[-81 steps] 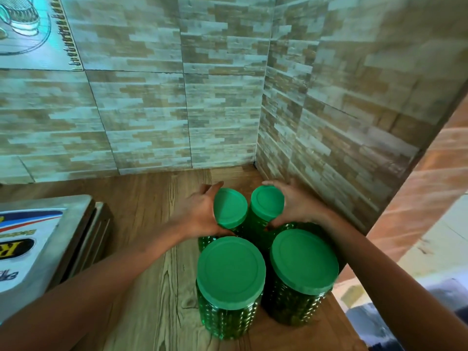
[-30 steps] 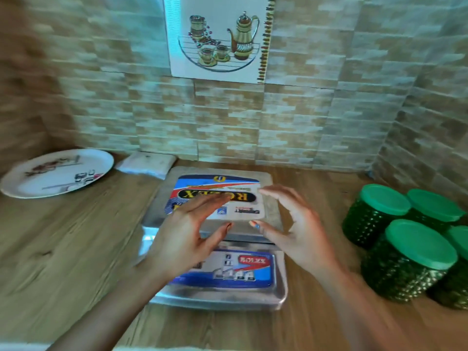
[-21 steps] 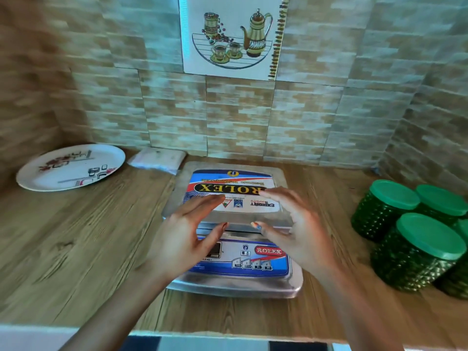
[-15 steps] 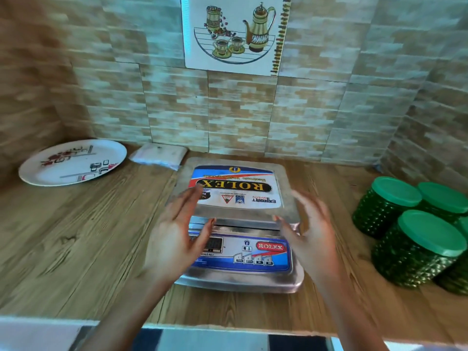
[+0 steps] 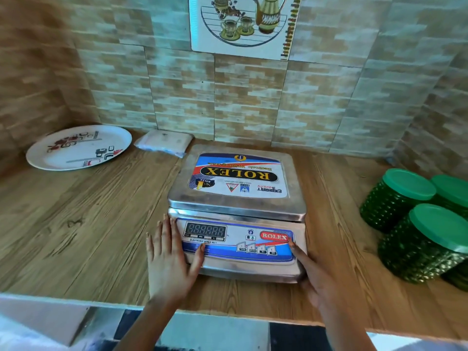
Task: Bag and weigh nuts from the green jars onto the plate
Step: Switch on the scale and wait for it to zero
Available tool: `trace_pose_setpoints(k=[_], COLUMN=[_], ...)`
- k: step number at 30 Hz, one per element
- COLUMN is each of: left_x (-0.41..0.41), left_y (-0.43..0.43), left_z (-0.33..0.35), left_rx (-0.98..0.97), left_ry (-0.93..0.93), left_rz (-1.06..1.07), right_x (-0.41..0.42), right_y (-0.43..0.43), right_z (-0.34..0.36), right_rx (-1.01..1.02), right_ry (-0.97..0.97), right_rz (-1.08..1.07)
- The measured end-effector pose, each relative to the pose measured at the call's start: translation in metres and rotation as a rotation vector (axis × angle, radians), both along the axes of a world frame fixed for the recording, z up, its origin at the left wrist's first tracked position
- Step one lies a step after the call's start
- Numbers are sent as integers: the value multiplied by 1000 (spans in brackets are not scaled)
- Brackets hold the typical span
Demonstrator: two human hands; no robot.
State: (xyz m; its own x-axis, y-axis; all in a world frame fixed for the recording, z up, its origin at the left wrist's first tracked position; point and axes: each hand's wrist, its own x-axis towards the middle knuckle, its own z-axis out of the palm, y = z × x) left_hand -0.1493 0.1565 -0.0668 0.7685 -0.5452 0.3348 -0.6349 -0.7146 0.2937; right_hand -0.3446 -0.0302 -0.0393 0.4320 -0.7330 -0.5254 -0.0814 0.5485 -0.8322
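Set-up step, I judge: left hand (image 5: 168, 259) and right hand (image 5: 314, 277) press flat against the scale (image 5: 238, 198) front corners on the tabletop (image 5: 88, 224), neither grip closed on anything — next means reaching right to the lidded green jars (image 5: 405, 198), plate (image 5: 78, 148) far left.

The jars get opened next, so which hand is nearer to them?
Right. The right hand is at the scale's front right corner, on the side of the jars; the left hand is at its front left corner, the scale between it and the jars.
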Motion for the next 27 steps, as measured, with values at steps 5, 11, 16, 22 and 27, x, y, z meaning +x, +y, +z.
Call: trace_pose_setpoints(k=[5,11,16,22,27], left_x=[0,0,2,2,3], left_y=[0,1,2,2,3], left_z=[-1,0,1,2,2], left_rx=[10,38,55,51,51], left_ry=[-3,-13,-9,-6,0], left_rz=[-8,-16,-21,-33,-39], right_x=[1,2,5,5,5], right_y=[-4,-4,2,2,4], right_z=[0,0,-5,-8,-7], right_rx=[50,100,36,-12,-66], right_ry=[-32,-100,-67,20,28], right_rz=[-6,-23,-80,-59,-60])
